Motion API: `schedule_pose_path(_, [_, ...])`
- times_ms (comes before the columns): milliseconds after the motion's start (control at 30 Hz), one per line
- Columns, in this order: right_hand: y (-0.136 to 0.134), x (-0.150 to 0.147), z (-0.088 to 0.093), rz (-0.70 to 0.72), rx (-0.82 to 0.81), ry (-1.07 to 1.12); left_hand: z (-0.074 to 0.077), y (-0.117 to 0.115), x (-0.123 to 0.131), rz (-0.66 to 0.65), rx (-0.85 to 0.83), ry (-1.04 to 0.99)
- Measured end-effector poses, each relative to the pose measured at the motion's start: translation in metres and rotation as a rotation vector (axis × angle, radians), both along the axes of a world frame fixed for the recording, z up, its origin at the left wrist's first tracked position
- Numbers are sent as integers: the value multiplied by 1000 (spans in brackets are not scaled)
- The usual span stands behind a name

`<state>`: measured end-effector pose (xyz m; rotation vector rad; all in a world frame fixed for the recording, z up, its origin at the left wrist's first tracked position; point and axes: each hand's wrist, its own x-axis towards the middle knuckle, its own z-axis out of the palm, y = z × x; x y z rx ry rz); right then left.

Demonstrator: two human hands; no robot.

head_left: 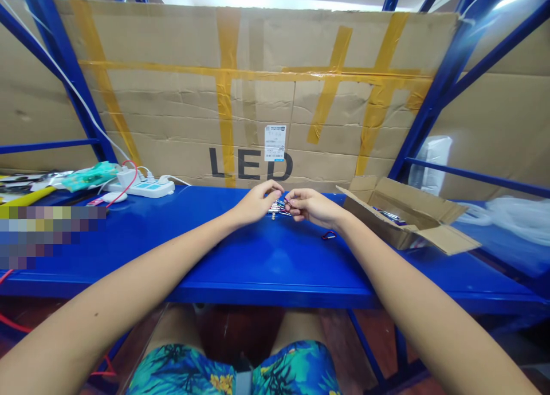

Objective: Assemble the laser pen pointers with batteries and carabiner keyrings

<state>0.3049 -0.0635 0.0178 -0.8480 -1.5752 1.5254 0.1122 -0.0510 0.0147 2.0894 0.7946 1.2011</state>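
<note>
My left hand (260,202) is at the middle of the blue table (275,263), its fingers curled together over a small cluster of shiny metal pieces (279,208). Facing it from the right, my right hand (313,207) pinches something small and dark at its fingertips. The two hands are close together, with the metal pieces partly hidden between and behind them. A small red carabiner-like clip (329,235) lies on the table just below my right wrist. What my left fingers hold is too small to make out.
An open cardboard box (382,229) with small metal items stands at the right, near clear plastic wrap (515,217). A white power strip (154,188) with cables and assorted packages (90,176) lie left. A large cardboard sheet (180,114) stands behind, between blue posts.
</note>
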Motion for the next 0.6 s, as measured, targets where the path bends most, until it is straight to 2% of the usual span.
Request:
schedule_pose_path(133, [-5,-2,2,58,-46,18,-5,-4,0,48,182,208])
schedule_pose_path(233, [-5,-5,1,47,-51,-1,-4,-5,-2,110,280,281])
schedule_pose_path(400, [-4,-9,-2,-2,9,-5,-3,-2,-3,174,314,327])
schedule_pose_path(600, [-2,-12,-4,-88,113,-8,-7,-2,-1,164,326,347])
